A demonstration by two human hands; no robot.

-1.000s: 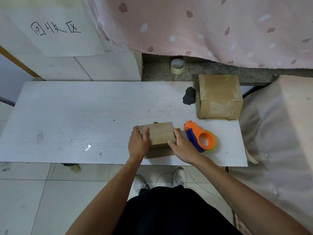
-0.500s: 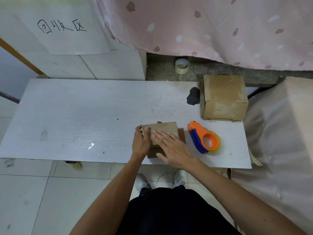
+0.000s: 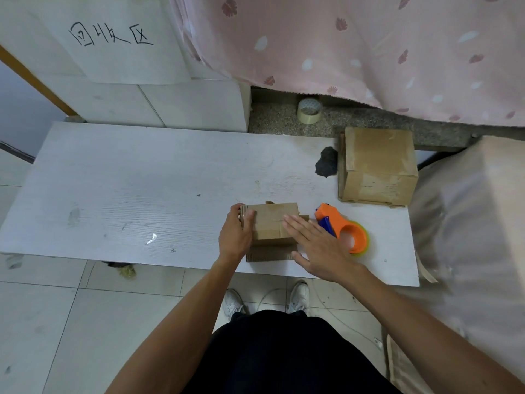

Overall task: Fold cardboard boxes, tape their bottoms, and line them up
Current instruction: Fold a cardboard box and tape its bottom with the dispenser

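cardboard box (image 3: pixel 272 223) at near edge of table (image 3: pixel 142 180) | left hand (image 3: pixel 235 237) gripping its left end | right hand (image 3: pixel 318 245) flat, fingers straight, beside tape dispenser (image 3: pixel 343 231) | advised: pin flaps flush, then run tape centred along seam

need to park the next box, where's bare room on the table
The table is bare from its left edge to the left hand. A smaller bare strip lies behind the small box, up to the dark lump. Crowded at right: tape dispenser, larger box, right hand.

The tape dispenser (image 3: pixel 345 231) right of small box (image 3: pixel 272 223), perhaps touching; bigger box (image 3: pixel 377 166) behind.
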